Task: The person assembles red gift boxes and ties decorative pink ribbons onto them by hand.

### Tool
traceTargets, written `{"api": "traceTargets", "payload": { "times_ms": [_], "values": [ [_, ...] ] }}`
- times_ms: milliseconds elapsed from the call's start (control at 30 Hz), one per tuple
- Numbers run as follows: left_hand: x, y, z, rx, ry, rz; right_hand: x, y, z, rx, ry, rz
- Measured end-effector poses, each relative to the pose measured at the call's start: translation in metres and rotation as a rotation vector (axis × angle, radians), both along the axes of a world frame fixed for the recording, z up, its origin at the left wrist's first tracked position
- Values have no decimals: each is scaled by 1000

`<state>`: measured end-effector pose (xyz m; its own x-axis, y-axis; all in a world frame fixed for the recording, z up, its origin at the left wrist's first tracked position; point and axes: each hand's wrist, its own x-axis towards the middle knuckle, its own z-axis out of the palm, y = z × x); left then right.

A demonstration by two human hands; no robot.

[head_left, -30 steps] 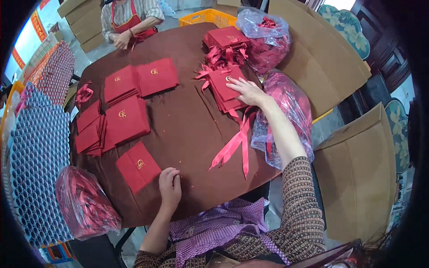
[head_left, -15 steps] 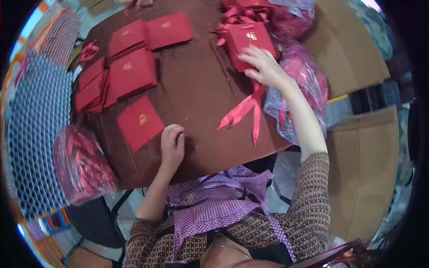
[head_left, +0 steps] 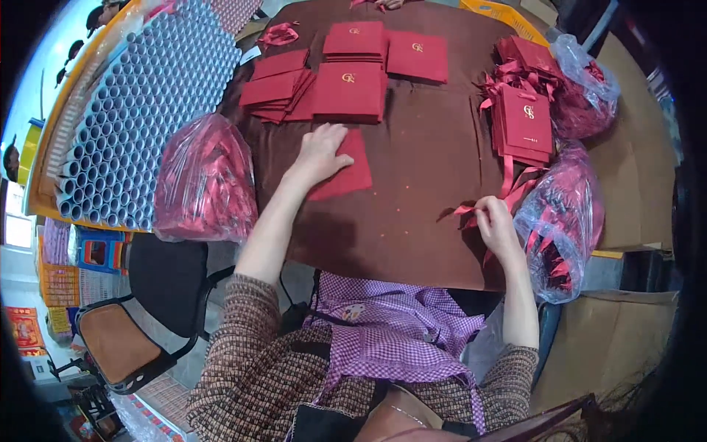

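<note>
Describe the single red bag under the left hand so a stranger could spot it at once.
On the brown-covered table, find the stacks of flat red bags toward its left. Just below them in the picture, the single red bag lies partly under the left hand. Its neighbours are piled; this one lies singly.

Red pouch (head_left: 357, 171): lying flat on the brown tabletop (head_left: 423, 254), partly covered (lower right part showing).
Red ribbon (head_left: 462, 211): being pinched toward the right side, pointing a loose end leftward.
</note>
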<state>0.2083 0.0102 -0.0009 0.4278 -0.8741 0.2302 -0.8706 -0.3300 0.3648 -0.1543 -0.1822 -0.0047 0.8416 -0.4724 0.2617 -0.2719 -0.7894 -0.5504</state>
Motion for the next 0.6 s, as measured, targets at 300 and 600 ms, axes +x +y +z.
{"api": "traceTargets", "payload": {
  "times_ms": [300, 600],
  "values": [
    [20, -34, 5, 450, -354, -531, -19, 31, 22, 296, -139, -64],
    [2, -28, 19, 199, -319, -512, -19, 57, 4, -132, 70, -63]
  ]
}}
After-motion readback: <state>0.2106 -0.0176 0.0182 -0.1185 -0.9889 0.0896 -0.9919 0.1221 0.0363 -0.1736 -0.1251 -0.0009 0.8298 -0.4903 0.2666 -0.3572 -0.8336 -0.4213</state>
